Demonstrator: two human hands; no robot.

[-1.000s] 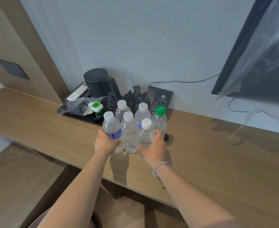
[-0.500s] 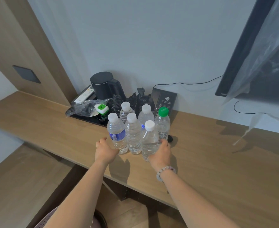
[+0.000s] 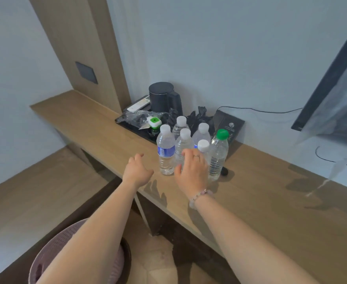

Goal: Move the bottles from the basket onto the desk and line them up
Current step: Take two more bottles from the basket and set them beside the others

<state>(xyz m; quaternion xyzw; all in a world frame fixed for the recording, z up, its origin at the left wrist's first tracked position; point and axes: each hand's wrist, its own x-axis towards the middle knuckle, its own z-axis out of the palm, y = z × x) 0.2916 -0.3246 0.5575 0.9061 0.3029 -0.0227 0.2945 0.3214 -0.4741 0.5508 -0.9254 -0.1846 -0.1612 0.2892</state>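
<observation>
Pale walls and a long, light wooden desk (image 3: 271, 201) set the scene. Fingers (image 3: 189, 155) of the right hand (image 3: 192, 173) are spread loosely and nothing is gripped. They are held in front of a cluster of six clear plastic water bottles (image 3: 183, 140), and whether any bottle is touched cannot be told. Fingers (image 3: 139, 156) of the left hand (image 3: 136, 173) are relaxed and slightly curled, with nothing held, just left of the blue-labelled bottle (image 3: 166, 150) and apart from it. A green-capped bottle (image 3: 218, 154) is stood at the cluster's right. All six are seen upright towards the desk's near edge, bunched in two rough rows rather than one line. Behind them, a black tray (image 3: 142, 133) and a black cylindrical kettle (image 3: 161, 97) are set against the wall. The lilac perforated plastic basket (image 3: 51, 253) is seen low at near left, its inside largely hidden by the left forearm. Moving is judged mostly done, though bottles left in the basket cannot be ruled out. Lining up is judged to be left.
</observation>
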